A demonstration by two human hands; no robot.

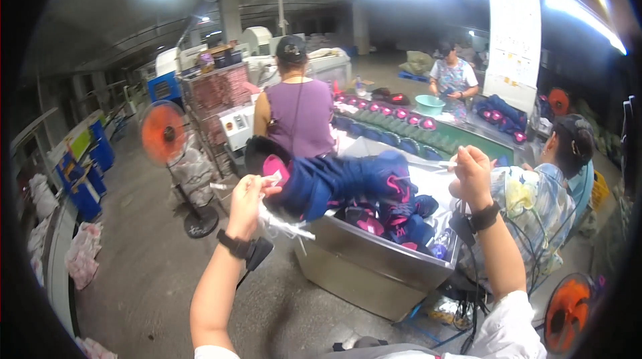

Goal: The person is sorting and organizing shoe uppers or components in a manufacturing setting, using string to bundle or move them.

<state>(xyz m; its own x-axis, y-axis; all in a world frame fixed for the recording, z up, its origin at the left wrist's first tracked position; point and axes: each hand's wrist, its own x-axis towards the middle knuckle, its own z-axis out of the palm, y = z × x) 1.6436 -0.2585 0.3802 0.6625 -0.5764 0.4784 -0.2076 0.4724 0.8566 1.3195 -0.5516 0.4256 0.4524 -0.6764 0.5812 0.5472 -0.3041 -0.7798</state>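
My left hand (247, 202) is raised beside a long nested stack of navy pieces (334, 182) that look like shoe uppers, with pink lacing and a pink lining. Its fingers pinch a white strip, and more white strips (289, 227) hang below. On the other side of the stack, my right hand (473, 175) is held up with fingers closed; a thin white strip (441, 164) shows at its fingertips. The stack lies across a metal bin (374, 272) that holds more navy and pink pieces (411, 228).
Ahead, a person in a purple top (299, 115) faces away. Another person in a patterned garment (535, 205) sits close on the right. Beyond runs a green conveyor (461, 147) with rows of shoe pieces. An orange fan (162, 133) stands left, another fan (568, 312) lower right.
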